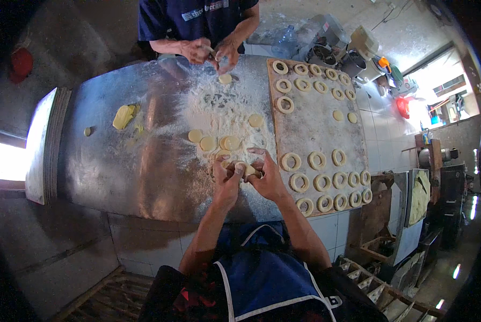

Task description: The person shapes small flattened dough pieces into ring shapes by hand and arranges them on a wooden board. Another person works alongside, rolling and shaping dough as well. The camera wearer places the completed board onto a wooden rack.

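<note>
Between my two hands is a piece of pale dough (245, 168), held over the floured near side of a metal table. My left hand (227, 178) pinches it from the left, thumb on top. My right hand (265, 177) has its fingers curled round the dough's right side. Just beyond my hands lie several flat dough rounds (208, 143), one of them partly hidden by my left fingers. Another dough round (256, 120) lies farther off on the flour. To the right, a floured wooden board (326, 131) carries many dough rings (316, 160) in rows, plus two small dough rounds (338, 115).
Across the metal table (106, 177), a co-worker's hands (213, 53) handle dough above a dough round (225, 79). A yellow lump (124, 116) lies at the left. Stacked boards (47, 145) stand on the left edge. Containers (353, 61) and a water bottle (287, 42) sit beyond the board.
</note>
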Motion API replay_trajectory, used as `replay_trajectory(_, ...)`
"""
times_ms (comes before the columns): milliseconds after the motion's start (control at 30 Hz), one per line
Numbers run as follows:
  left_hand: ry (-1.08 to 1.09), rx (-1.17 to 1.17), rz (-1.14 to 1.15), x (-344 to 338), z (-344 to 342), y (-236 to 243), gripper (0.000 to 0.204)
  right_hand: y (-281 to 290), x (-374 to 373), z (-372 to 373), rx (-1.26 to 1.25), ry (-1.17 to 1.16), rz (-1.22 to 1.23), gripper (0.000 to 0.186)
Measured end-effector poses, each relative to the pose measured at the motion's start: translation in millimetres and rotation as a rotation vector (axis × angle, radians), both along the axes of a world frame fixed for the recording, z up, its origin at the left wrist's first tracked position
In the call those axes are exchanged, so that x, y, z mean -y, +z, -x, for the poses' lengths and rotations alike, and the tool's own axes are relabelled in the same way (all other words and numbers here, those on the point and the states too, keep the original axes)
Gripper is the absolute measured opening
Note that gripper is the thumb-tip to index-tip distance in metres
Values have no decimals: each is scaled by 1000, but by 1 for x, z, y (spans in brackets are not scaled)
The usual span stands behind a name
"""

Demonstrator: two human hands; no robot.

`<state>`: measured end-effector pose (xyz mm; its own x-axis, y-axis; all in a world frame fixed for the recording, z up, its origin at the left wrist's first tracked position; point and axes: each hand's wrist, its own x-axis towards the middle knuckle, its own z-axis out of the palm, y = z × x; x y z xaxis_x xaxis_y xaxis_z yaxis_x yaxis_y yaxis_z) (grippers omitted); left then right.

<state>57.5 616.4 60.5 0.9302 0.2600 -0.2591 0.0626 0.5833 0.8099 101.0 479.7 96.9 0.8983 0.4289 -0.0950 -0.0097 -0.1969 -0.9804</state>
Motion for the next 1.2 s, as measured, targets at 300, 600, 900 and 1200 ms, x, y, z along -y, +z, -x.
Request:
replay_trajectory(300,-119,57,43,23,-13,-2,47,-29,16,-18,-197,-212,-88,38)
replay_trajectory(600,-117,268,-576,67,-41,7,22,-25,55,-26,-82,-163,287,43)
replay_trajectory(900,-143,214,-672,118,-68,-17,36,-11,85,-29,-7,-419,296,60)
replay_trajectory(1200,-65,171,-797,171,-71,-23,42,-16,137,-39,83,-365,256,56)
